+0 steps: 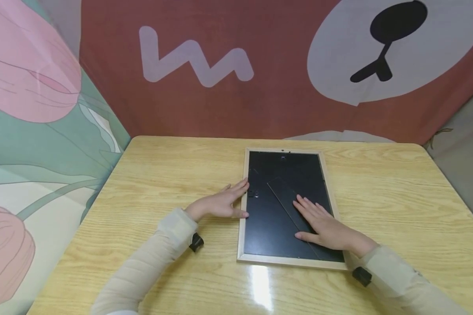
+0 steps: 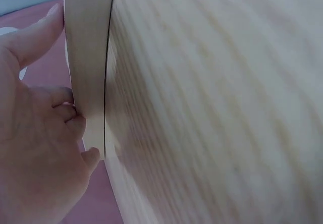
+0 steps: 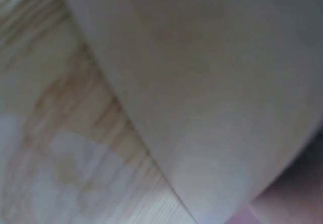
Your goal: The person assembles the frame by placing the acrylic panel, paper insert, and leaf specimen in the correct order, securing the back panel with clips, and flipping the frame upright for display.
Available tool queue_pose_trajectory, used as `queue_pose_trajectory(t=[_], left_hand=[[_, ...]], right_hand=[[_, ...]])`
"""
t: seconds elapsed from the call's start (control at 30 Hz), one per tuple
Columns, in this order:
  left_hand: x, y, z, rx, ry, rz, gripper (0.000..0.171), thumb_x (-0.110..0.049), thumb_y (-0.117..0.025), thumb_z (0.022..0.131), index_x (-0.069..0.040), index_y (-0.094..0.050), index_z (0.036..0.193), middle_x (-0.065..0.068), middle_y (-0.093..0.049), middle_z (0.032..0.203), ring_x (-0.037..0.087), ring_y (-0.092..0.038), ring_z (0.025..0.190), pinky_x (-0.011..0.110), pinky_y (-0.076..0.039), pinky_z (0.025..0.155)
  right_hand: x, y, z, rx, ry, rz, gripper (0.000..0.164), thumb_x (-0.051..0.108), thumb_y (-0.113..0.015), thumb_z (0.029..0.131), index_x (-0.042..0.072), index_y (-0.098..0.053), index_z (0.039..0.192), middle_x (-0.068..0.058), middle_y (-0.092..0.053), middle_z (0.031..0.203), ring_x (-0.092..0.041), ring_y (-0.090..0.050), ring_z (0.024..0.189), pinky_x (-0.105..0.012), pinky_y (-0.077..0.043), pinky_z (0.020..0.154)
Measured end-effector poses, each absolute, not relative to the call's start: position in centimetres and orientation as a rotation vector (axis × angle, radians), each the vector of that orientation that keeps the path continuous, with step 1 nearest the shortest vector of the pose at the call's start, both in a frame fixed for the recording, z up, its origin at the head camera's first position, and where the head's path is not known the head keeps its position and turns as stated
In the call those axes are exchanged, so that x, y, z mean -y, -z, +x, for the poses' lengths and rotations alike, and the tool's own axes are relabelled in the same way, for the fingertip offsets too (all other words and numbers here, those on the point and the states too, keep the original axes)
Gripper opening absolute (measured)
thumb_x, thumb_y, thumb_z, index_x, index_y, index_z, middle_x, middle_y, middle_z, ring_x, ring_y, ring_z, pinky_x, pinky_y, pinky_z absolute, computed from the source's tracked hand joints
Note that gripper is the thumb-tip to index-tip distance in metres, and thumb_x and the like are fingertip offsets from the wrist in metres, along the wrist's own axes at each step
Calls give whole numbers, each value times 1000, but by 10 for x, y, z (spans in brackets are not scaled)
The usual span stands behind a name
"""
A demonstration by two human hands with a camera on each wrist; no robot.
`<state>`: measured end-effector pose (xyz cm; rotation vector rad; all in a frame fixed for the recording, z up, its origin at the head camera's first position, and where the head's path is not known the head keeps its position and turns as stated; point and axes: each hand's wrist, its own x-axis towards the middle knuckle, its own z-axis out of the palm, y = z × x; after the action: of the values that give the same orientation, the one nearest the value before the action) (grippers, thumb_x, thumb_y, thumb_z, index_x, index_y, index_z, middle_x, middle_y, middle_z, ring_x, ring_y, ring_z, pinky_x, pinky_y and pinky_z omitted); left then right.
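Observation:
A picture frame (image 1: 260, 240) lies back side up on the table, with a light wooden border and a black backing board. A stand flap (image 1: 285, 194) runs slantwise across that board, its outline partly under the right hand. My left hand (image 1: 222, 202) touches the frame's left border, fingers and thumb spread along it. In the left wrist view, the left hand's fingers (image 2: 75, 123) rest against the wooden side of the frame (image 2: 90, 57). My right hand (image 1: 327, 225) lies flat on the black board, fingers extended. The right wrist view shows mostly the blurred frame edge (image 3: 202, 93).
The wood-grain table (image 1: 173, 175) spreads around the frame on all sides. Behind it hangs a reddish-brown cloth (image 1: 220, 109) with a cartoon print, and a floral cloth (image 1: 43, 153) hangs at the left. Each wrist carries a small black camera (image 1: 196, 242).

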<state>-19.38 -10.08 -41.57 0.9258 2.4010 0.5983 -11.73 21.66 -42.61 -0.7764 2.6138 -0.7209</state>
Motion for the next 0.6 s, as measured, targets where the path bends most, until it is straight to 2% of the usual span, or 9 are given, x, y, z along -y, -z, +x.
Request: queue_pose_trajectory(t=[0.17,0.33,0.4,0.47,0.53,0.6], left_hand=[[98,413,-193,-2420,-610,904,90,-41,-62,90,-5,-9,153,5,6,163,20,-2,151,46,0,124],[98,412,-186,-2506,-579,890,88,-44,-63,89,-4,-16,152,7,-4,162,22,-8,150,47,-4,124],[99,413,-181,-2584,-516,929,84,-46,-61,90,-2,-23,151,11,-13,161,26,-15,149,47,-11,123],[100,414,-173,-2695,-424,1032,77,-47,-61,90,1,-36,145,18,-28,155,31,-29,144,47,-24,120],[99,414,-165,-2821,-319,1163,66,-45,-62,89,4,-53,132,21,-46,144,34,-47,133,44,-39,112],[97,414,-157,-2932,-235,1280,49,-41,-63,89,2,-65,114,19,-62,127,30,-62,115,38,-52,98]], right_hand=[[-218,426,-117,-2624,720,-788,81,46,-55,94,3,-17,152,-21,-6,160,-44,-8,146,-22,12,121],[-217,426,-116,-2626,722,-791,81,46,-54,94,3,-17,152,-21,-6,161,-44,-8,147,-24,11,121],[-216,426,-116,-2626,727,-803,81,46,-54,94,2,-17,152,-22,-7,160,-44,-8,146,-24,11,122],[-215,426,-115,-2626,728,-803,81,46,-54,94,2,-18,152,-22,-7,160,-44,-9,146,-21,12,120],[-215,426,-115,-2628,727,-802,81,45,-54,94,2,-18,152,-22,-7,160,-44,-9,146,-19,13,120],[-215,426,-115,-2628,726,-796,81,45,-55,94,2,-18,152,-21,-7,160,-44,-9,146,-20,12,120]])
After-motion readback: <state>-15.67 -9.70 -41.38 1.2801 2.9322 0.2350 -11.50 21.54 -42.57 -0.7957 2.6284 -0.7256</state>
